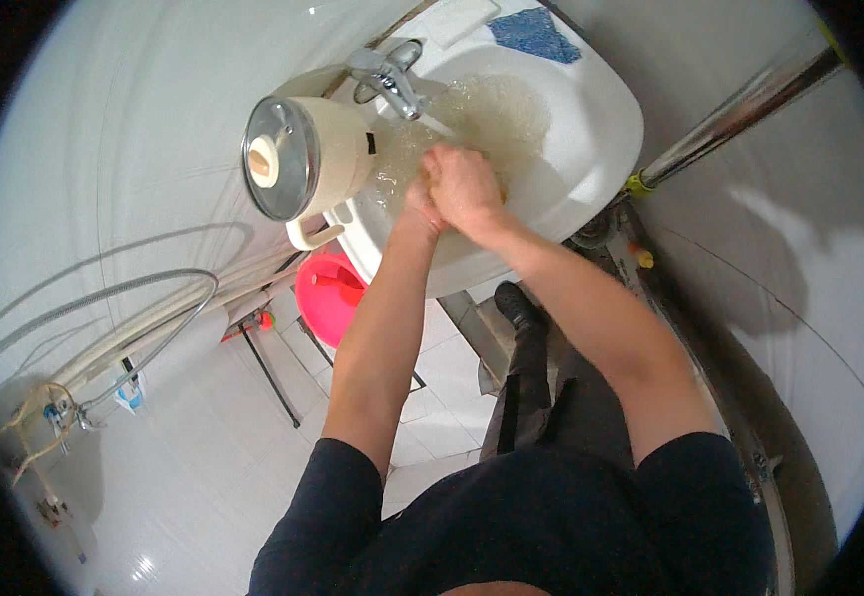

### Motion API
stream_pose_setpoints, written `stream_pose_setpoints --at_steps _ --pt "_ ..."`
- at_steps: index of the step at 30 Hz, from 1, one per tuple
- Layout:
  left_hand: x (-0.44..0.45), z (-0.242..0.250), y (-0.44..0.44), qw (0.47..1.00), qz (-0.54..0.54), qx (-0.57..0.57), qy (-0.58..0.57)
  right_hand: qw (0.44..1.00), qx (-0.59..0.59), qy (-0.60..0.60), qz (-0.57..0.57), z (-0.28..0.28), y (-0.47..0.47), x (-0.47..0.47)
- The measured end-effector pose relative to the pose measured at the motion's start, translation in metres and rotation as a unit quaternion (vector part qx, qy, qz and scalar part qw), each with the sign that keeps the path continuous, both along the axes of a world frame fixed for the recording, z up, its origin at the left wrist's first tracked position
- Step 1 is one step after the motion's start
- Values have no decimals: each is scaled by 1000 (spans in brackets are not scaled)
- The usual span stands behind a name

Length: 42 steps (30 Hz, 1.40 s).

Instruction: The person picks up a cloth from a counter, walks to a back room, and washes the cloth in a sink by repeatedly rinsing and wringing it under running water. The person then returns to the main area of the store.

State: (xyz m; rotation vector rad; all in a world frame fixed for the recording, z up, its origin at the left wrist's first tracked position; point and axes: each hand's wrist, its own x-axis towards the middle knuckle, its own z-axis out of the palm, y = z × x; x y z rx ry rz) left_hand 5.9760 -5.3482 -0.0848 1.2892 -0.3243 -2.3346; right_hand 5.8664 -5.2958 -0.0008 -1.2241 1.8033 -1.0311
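Note:
A stream of water runs from the chrome faucet [395,86] into the white washbasin [603,134], where cloudy water stands. Over that water, my left hand [424,201] and my right hand [465,186] are pressed together below the stream. My right hand covers much of the left, and its fingers are curled. Something orange-brown shows at the right hand's edge, too small to name. Whether either hand holds anything is hidden. A cream pot with a glass lid [335,149] stands on the basin's left rim, its handle towards me.
A blue cloth [536,34] lies on the basin's back rim. Below the basin at left is a pink plastic basin [320,313] with a red-handled thing in it. A metal pole [737,112] rises at right. A shower hose [141,279] loops along the left wall.

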Motion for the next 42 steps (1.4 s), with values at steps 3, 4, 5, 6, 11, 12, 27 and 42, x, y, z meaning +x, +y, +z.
stream_pose_setpoints --at_steps 3,4,5,6,11,12,27,42 --pt "23 -16 -4 935 -164 -310 50 996 -49 -28 -69 37 11 12" --pt "29 -15 -4 958 -175 -222 45 994 -48 -47 -81 45 14 17" --pt "32 -11 -2 974 -141 -160 73 994 -41 -72 -75 50 17 18" --pt "33 -5 -1 982 -114 -117 90 989 -70 -83 -100 53 19 20" --pt "-1 44 23 999 -47 11 -20 984 -117 -110 -70 40 12 5" --pt "-13 55 34 996 -29 32 -84 988 -110 -87 -71 34 8 -1" --pt "15 121 62 798 -305 -282 -437 893 -11 416 173 -50 2 -70" --pt "-44 183 -14 406 -319 -649 -558 850 117 488 161 -55 -13 -88"
